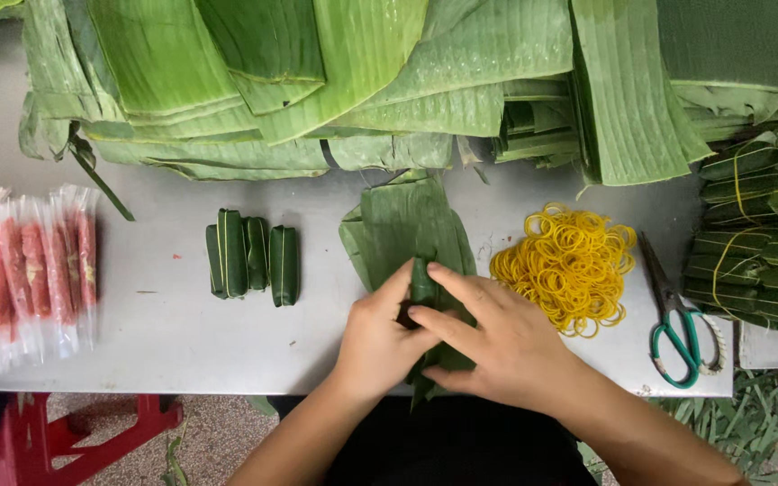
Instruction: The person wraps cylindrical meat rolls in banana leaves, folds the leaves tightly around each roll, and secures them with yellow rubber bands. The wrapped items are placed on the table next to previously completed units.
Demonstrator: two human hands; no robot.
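While hands (443,337) fold leaf (407,225).

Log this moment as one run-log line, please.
left hand: folding banana leaf wrap | right hand: pressing same wrap | nearby: rubber bands, scissors, wrapped rolls

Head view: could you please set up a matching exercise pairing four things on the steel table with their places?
Things:
1. rubber bands
2. scissors
3. wrapped leaf rolls
4. plastic-wrapped pink sticks

Places:
A. far left edge of the table
B. left of the hands
C. just right of the hands
D. right of the yellow pile

Pairs: 1-C, 2-D, 3-B, 4-A
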